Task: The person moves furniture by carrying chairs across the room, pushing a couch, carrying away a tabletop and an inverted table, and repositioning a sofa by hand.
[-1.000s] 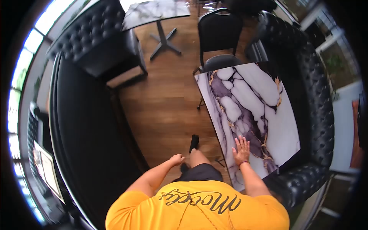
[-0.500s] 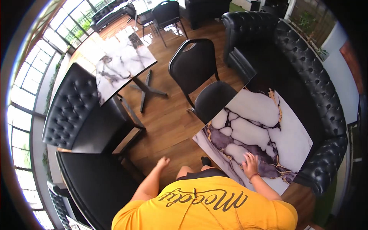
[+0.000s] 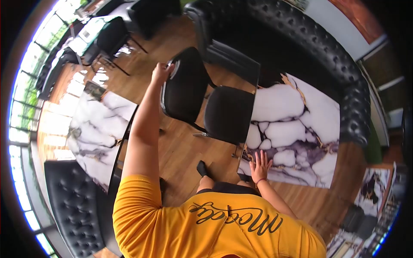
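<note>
At the top rail of a black padded chair [image 3: 185, 86], my left hand [image 3: 161, 72] has its fingers curled at the handle opening, with that arm stretched far forward. The chair's round-cornered seat [image 3: 228, 114] meets the edge of a marble-patterned table [image 3: 297, 129]. On the near part of this tabletop my right hand [image 3: 260, 167] lies palm down with fingers spread. It holds nothing, and a thin band circles its wrist.
A black tufted sofa [image 3: 301, 32] curves behind the marble table. A second marble table [image 3: 97, 129] stands at the left, beside a tufted bench [image 3: 71, 206]. More chairs [image 3: 112, 36] are at the upper left. Wooden floor [image 3: 180, 157] shows between the tables.
The view has swung to the right. My left hand has gone from hanging at my side to the chair's back. My right hand, raised half a second ago, is flat on the table.
</note>
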